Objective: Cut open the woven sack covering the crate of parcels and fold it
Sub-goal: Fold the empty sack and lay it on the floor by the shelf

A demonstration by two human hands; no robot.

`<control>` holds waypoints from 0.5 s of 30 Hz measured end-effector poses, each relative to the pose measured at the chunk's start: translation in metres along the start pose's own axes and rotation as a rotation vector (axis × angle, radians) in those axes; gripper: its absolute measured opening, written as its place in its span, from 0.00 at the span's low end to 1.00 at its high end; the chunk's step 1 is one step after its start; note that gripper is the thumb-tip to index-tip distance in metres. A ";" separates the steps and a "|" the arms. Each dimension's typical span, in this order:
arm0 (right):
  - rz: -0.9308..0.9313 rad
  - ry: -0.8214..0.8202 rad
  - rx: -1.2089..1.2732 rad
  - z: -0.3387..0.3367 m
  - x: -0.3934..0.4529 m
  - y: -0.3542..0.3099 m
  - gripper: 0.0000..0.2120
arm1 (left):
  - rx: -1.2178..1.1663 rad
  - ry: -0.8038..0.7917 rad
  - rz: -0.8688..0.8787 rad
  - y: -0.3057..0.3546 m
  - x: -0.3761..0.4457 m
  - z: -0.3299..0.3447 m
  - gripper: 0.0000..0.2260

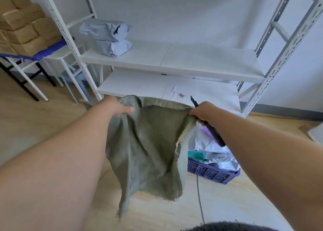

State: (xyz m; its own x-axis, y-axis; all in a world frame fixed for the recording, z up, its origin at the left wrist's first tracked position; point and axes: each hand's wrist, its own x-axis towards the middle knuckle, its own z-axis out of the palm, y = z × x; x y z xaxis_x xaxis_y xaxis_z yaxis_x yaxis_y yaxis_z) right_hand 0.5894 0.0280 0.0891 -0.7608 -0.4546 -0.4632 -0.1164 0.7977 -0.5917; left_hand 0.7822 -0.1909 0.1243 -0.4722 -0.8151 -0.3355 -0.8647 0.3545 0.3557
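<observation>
The grey-green woven sack hangs in the air in front of me, spread between both hands, with a frayed cut edge down its right side. My left hand grips its upper left corner. My right hand pinches the upper right corner and also holds a black utility knife, blade end pointing up and away. Behind the sack on the right, the purple plastic crate stands on the floor with several white and grey parcels in it.
A white metal shelving rack stands straight ahead with two grey mailer bags on its middle shelf. Cardboard boxes are stacked on a table at the left. A thin cable runs over the wooden floor.
</observation>
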 end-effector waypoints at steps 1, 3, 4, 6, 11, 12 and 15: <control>0.041 -0.047 0.160 0.002 0.000 -0.005 0.08 | -0.106 -0.002 0.040 0.007 0.000 0.008 0.40; 0.102 -0.181 0.357 0.007 0.000 -0.012 0.10 | -0.233 -0.027 0.126 0.024 -0.001 0.027 0.32; 0.123 -0.229 0.422 0.009 -0.001 -0.016 0.10 | -0.258 -0.040 0.165 0.032 -0.004 0.035 0.27; 0.150 -0.243 0.578 0.012 0.000 -0.025 0.11 | -0.260 -0.027 0.247 0.048 -0.012 0.043 0.22; 0.203 -0.291 0.766 0.012 0.005 -0.037 0.09 | -0.244 -0.307 0.347 0.065 -0.029 0.039 0.39; 0.204 -0.344 0.765 0.014 0.004 -0.038 0.08 | -0.156 -0.329 0.375 0.066 -0.030 0.040 0.37; 0.198 -0.475 0.620 0.018 0.001 -0.039 0.07 | 0.078 -0.193 0.440 0.067 -0.032 0.053 0.17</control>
State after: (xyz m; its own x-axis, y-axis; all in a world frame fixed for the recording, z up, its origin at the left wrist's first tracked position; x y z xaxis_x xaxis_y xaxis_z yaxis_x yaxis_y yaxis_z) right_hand 0.6050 -0.0106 0.1000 -0.3609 -0.5587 -0.7467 0.4740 0.5797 -0.6628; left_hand 0.7304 -0.1168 0.1128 -0.8128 -0.4829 -0.3258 -0.5824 0.6862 0.4358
